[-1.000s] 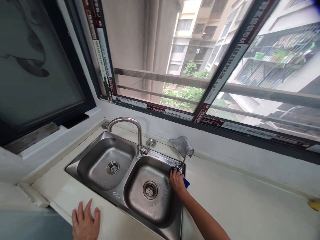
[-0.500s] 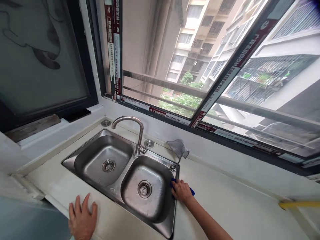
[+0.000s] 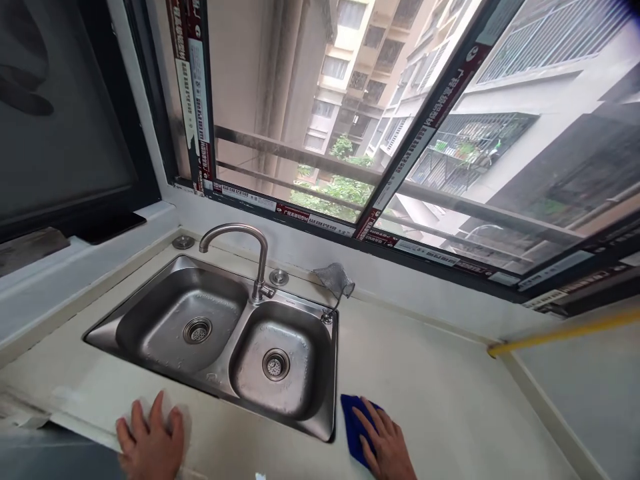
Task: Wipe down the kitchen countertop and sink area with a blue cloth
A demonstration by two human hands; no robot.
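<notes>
My right hand [image 3: 383, 437] presses a folded blue cloth [image 3: 352, 427] against the pale countertop [image 3: 440, 393], just right of the sink. Its fingers lie over the cloth, and the palm covers part of it. On the counter's front edge, left of the middle, my left hand [image 3: 153, 443] rests with fingers spread and holds nothing. Between and beyond both hands is a double-bowl stainless steel sink [image 3: 225, 360] with a few water drops in its bowls.
A curved faucet [image 3: 263, 260] rises behind the sink's divider. Two metal drain strainers, one at the back left [image 3: 183, 242] and one beside the faucet [image 3: 279, 277], sit behind the sink. Crumpled grey wrapping [image 3: 335, 277] stands by the back-right corner. A yellow pipe [image 3: 565, 333] runs at the right.
My right hand has moved from the sink's right rim toward me onto the counter, and the blue cloth now lies flatter. My left hand stays on the front edge. The view has turned right.
</notes>
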